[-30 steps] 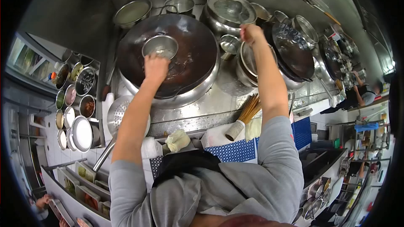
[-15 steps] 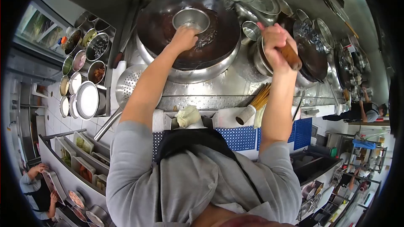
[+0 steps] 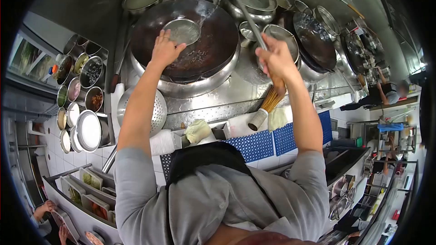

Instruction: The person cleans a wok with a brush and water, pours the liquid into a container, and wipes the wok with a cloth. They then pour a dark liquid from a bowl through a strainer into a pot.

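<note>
A large dark wok (image 3: pixel 213 31) sits on a round steel burner ring, with a small heap of dark bits on its bottom. Inside the wok is a round metal bowl (image 3: pixel 187 31). My left hand (image 3: pixel 167 52) is at this bowl's near left rim, fingers stretched out and thumb apart. My right hand (image 3: pixel 278 59) is closed around the handle of a long ladle (image 3: pixel 247 14), whose wooden end (image 3: pixel 278 84) points back towards me. The ladle's cup is up at the back, overlapping the pots there in this view.
Left are a perforated skimmer (image 3: pixel 156 111) and several ingredient tubs (image 3: pixel 94 100). A bamboo brush (image 3: pixel 268 106) and a crumpled cloth (image 3: pixel 197 130) lie along the front edge. Another wok (image 3: pixel 318 41) stands right. Co-workers' hands (image 3: pixel 45 206) show lower left; another person (image 3: pixel 388 94) is far right.
My left fingers have spread from their curled grip at the bowl. My right hand has come down and left, swinging the ladle's cup further back. The view has turned slightly.
</note>
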`<state>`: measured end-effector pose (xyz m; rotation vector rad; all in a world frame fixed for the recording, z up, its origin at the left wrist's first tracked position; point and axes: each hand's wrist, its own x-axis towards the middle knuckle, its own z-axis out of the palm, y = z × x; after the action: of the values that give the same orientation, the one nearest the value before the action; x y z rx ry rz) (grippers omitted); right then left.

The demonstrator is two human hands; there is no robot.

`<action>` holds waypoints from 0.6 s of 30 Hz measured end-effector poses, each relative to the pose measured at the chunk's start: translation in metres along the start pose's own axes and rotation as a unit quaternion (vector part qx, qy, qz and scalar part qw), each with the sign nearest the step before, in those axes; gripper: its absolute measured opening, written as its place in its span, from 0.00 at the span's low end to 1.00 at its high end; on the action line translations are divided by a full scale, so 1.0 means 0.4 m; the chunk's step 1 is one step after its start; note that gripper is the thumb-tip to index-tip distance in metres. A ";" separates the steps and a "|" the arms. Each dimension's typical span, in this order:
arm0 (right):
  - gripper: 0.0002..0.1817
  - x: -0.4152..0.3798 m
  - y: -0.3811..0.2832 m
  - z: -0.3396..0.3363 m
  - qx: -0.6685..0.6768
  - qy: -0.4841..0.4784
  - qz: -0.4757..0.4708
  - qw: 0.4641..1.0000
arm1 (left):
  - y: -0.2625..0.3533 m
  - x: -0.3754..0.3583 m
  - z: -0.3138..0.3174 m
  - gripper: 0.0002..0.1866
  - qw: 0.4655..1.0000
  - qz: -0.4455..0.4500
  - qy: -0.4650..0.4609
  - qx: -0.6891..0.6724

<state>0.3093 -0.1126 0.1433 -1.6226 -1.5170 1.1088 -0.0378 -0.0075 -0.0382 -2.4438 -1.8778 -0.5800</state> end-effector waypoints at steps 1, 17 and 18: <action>0.35 0.045 -0.004 -0.018 -0.027 0.024 -0.006 0.999 | -0.003 -0.008 -0.013 0.27 1.000 -0.013 0.006 -0.007; 0.10 0.559 0.182 -0.247 0.665 -0.151 0.131 0.719 | 0.000 -0.017 0.033 0.27 0.995 -0.096 0.036 0.017; 0.08 0.530 0.163 -0.237 0.681 -0.175 0.134 0.698 | 0.002 -0.017 0.038 0.28 0.995 -0.097 0.029 0.022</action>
<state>0.4179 0.0972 0.0949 -0.5221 -0.2177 2.0431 -0.0343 -0.0106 -0.0542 -2.2072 -2.0948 -0.6010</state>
